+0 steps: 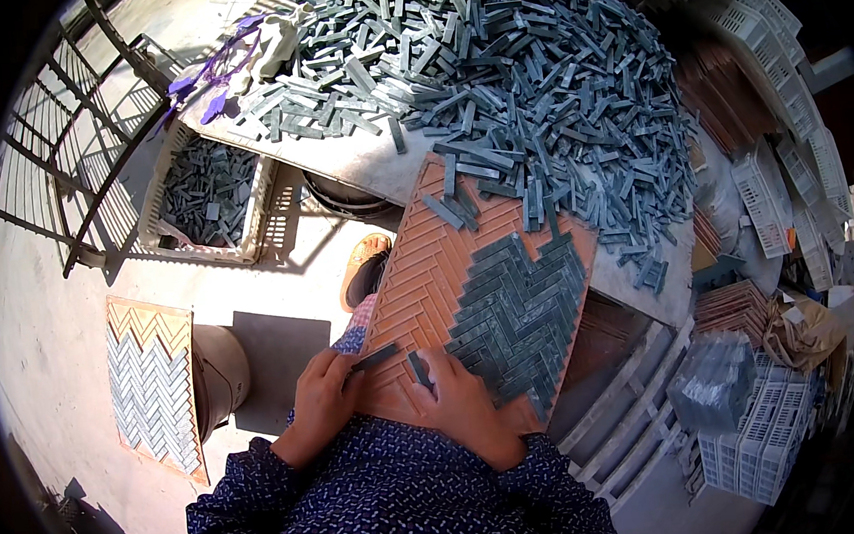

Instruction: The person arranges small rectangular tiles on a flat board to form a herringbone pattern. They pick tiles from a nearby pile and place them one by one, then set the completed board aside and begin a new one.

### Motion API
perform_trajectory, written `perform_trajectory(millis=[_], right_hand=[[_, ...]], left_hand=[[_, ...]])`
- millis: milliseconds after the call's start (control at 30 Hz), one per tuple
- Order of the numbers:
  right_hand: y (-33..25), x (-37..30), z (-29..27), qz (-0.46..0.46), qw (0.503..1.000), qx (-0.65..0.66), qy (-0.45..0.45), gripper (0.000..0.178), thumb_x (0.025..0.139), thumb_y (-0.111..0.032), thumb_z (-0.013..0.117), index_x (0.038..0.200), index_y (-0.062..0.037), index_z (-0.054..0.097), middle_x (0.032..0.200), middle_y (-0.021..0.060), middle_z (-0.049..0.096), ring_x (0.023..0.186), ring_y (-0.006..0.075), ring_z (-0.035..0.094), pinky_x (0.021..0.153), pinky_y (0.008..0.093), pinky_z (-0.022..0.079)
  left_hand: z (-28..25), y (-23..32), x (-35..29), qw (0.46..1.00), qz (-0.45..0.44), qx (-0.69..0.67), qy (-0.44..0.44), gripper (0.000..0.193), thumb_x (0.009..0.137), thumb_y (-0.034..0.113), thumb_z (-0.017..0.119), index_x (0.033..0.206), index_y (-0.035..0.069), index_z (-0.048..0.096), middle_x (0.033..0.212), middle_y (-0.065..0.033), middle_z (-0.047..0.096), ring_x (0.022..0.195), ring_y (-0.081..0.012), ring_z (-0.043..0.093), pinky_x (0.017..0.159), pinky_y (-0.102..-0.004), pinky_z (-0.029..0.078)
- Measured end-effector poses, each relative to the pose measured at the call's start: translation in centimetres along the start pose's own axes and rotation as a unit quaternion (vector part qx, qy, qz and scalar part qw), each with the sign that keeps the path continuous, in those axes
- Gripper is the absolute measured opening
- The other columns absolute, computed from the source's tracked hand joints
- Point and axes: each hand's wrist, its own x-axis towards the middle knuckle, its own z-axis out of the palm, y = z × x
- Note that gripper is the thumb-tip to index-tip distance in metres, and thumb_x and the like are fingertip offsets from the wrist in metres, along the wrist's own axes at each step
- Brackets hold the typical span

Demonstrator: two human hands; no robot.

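Strips (510, 306) already laid in the tray (418, 278) could jump out of their grooves if my left hand (322, 401), pinching a strip (374, 357), or my right hand (463, 405), fingers curled on another strip (419, 368), jolts the tray leaning off the table (358, 157).

The orange grooved herringbone tray (427, 267) lay bare across its left half, open to a reach. Its right half was filled by set grey-green stone strips (516, 310), and a few loose strips (452, 205) blocked its top corner. Beyond it, the big heap of grey-green stone strips (532, 68) crowded the pale worktop (343, 158), leaving only a narrow bare band at the near left edge. Stacked white plastic crates (761, 431) hemmed in the right side.
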Motion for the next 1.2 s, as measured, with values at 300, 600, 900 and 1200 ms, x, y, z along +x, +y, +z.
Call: perform_trajectory(millis=[300,600,900,1200], right_hand=[[-0.6,-0.3,0.5,-0.037,0.997,-0.070,-0.005,0.043,0.082,-0.020,0.066,0.120,-0.0062,0.050,0.096,0.0159,0.062,0.074,0.0352,0.064,0.060,0.0413,0.054],[0.8,0.2,0.2,-0.112,0.992,-0.054,-0.003,0.048,0.077,-0.016,0.070,0.122,-0.0076,0.054,0.099,0.0123,0.062,0.079,0.0313,0.065,0.064,0.0378,0.054],[1.5,1.0,-1.9,-0.057,0.997,0.031,0.029,0.036,0.079,-0.009,0.070,0.112,-0.0028,0.060,0.086,0.0144,0.064,0.073,0.0290,0.065,0.062,0.0354,0.051],[4.9,11.8,-6.0,-0.096,0.972,-0.023,0.212,0.022,0.082,-0.010,0.066,0.101,0.0002,0.062,0.091,0.0165,0.065,0.080,0.0317,0.064,0.070,0.0378,0.051]], left_hand=[[-0.5,0.4,-0.7,1.000,0.005,-0.006,-0.007,0.020,0.074,0.003,0.067,0.093,0.003,0.060,0.085,-0.0143,0.057,0.078,-0.0343,0.058,0.067,-0.0412,0.048],[0.0,1.0,-0.8,1.000,-0.025,-0.012,-0.009,0.015,0.075,0.004,0.068,0.087,0.003,0.059,0.079,-0.0142,0.056,0.072,-0.0346,0.058,0.062,-0.0424,0.048],[0.5,1.6,0.4,1.000,-0.002,0.008,-0.020,0.014,0.075,0.007,0.069,0.085,0.004,0.059,0.076,-0.0140,0.056,0.070,-0.0356,0.058,0.061,-0.0436,0.047],[-1.0,2.2,7.4,0.996,0.042,0.027,-0.079,0.014,0.075,0.013,0.068,0.083,0.004,0.060,0.079,-0.0130,0.056,0.074,-0.0336,0.059,0.063,-0.0415,0.048]])
